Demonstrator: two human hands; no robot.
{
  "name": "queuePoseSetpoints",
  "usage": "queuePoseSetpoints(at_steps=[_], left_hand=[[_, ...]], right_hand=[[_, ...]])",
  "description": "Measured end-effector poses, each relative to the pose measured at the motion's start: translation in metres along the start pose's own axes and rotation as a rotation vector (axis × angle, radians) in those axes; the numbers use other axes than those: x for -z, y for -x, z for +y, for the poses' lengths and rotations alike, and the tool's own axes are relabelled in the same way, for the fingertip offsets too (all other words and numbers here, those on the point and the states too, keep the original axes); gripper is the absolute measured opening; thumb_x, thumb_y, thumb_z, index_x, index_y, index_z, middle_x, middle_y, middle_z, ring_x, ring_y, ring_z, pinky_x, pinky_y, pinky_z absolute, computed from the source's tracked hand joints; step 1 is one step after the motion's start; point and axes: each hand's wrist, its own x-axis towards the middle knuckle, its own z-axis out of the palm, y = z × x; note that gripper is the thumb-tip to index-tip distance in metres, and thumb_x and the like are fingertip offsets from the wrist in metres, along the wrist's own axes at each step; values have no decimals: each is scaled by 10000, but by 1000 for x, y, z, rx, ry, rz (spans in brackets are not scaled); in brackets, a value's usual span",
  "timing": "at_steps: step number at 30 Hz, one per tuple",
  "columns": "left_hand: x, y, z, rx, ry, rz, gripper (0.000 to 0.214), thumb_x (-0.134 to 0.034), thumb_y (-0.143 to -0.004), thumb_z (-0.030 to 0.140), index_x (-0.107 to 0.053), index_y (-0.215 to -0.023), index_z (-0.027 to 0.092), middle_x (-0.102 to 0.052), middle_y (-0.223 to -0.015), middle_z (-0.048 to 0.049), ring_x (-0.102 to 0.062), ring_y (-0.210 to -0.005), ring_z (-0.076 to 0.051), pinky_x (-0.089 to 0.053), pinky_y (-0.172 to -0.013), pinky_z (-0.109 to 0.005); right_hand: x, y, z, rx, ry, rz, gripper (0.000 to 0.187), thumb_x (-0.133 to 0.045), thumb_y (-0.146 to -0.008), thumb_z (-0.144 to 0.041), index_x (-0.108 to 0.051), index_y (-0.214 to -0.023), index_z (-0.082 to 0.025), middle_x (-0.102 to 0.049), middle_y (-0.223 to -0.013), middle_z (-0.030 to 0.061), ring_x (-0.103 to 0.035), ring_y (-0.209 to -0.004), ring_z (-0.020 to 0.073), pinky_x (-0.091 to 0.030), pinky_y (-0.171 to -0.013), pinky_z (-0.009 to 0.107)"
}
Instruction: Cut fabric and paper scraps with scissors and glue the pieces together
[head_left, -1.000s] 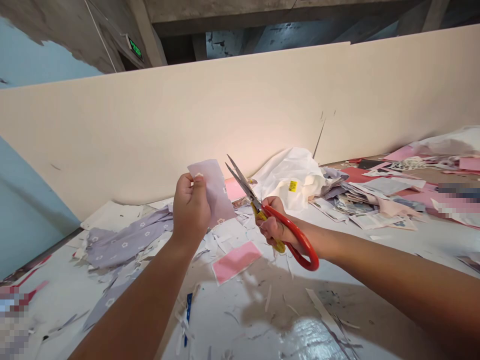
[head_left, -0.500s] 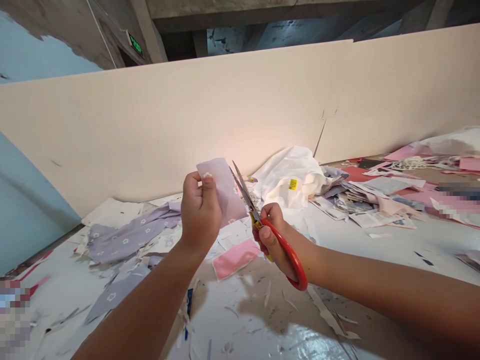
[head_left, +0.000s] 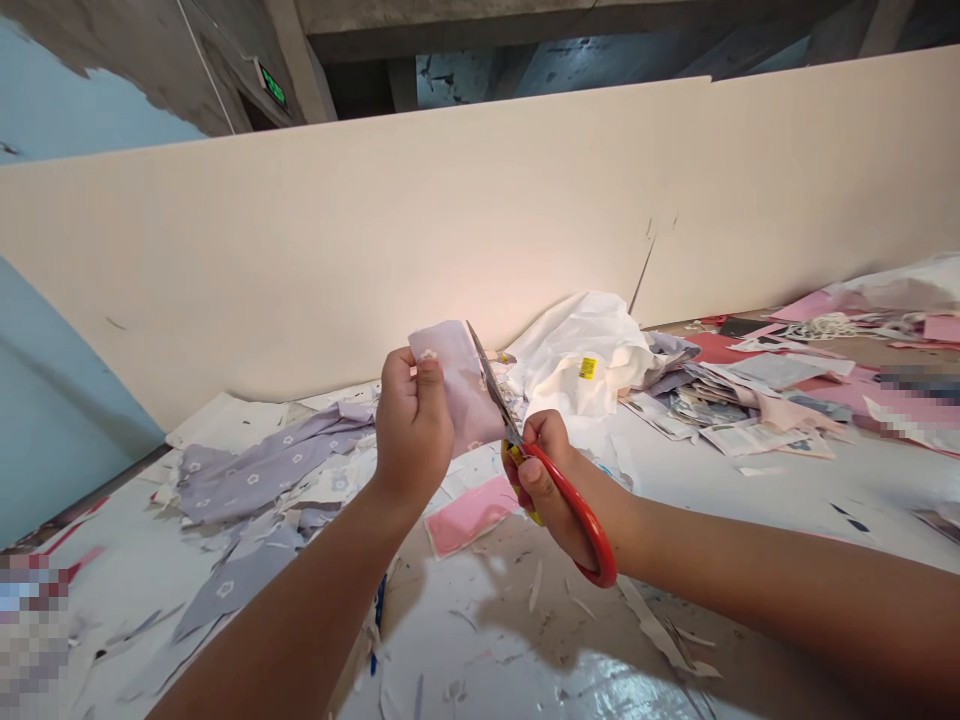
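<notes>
Where the scrap (head_left: 461, 385) is lifted clear of the tabletop (head_left: 787, 490), it is pinched along its left edge by the left hand (head_left: 412, 425). The thumb is pressed on the near face and the grip is clenched on the paper. The sheet is kept upright, likely so that its free edge is offered to the blades.

- The scissors (head_left: 571, 492) are grasped by the right hand (head_left: 551, 480), with the grip closed through the red handles. The blades are pointed up and away from that grip and are laid against the scrap's right edge. They appear nearly shut, though how far the paper is bitten cannot be told.
- The two grips are held near each other, with the scrap between them, probably for steadiness.
- Below both grips, a pink piece (head_left: 471, 515) lies flat among white slivers.
- Left of the left grip, lilac strips (head_left: 270, 465) with small flowers are heaped.
- Beyond the right grip, a crumpled white bag (head_left: 581, 360) is propped against the beige board (head_left: 375, 230), with mixed papers spread further right.
</notes>
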Motion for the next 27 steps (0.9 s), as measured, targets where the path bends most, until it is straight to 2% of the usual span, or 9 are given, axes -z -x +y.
queuePoseSetpoints(at_steps=[11,27], left_hand=[[-1,3,0,37,34,-21,172,-413,-846,388,-456,-796,229,-368,-529,67,-373,-475,-99,-279,-483,-221],[-2,3,1,21,3,-19,153,-381,-863,357,-445,-813,228,-379,-554,60,-384,-499,-98,-301,-502,-216]], right_hand=[[-4,1,6,31,-8,55,423,-179,-815,-648,-222,-870,-231,-405,-606,-37,-387,-481,130,-319,-463,272],[-4,2,5,20,44,51,408,-161,-828,-634,-222,-847,-231,-412,-606,-34,-389,-477,130,-314,-471,279]])
